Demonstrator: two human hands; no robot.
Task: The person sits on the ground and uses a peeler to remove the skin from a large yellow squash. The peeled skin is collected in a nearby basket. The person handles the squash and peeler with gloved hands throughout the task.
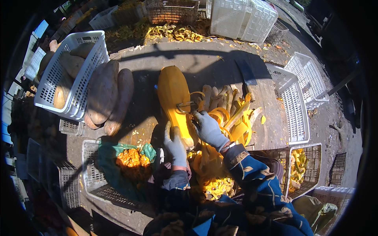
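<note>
A long squash (173, 84), its skin pared to bright orange-yellow, lies on a wooden table (141, 56) with its narrow end toward me. My left hand (175, 144), in a pale grey work glove, steadies that narrow end from the left side. In my right hand (209, 128), gloved alike, is a peeler (185, 107) with a curved metal blade resting on the squash's flank. A thin strip of peel (197, 93) curls off beside the blade. Long peel strips (240, 129) and pale squash pieces (220, 97) are heaped right of the squash.
A broad-bladed knife (246, 73) lies at the table's far right. Unpeeled squashes (103, 91) rest at left beside a white plastic crate (99, 50) of more. Orange pulp (133, 160) fills a green bag in a crate before me. Peelings (217, 187) sit below my right arm.
</note>
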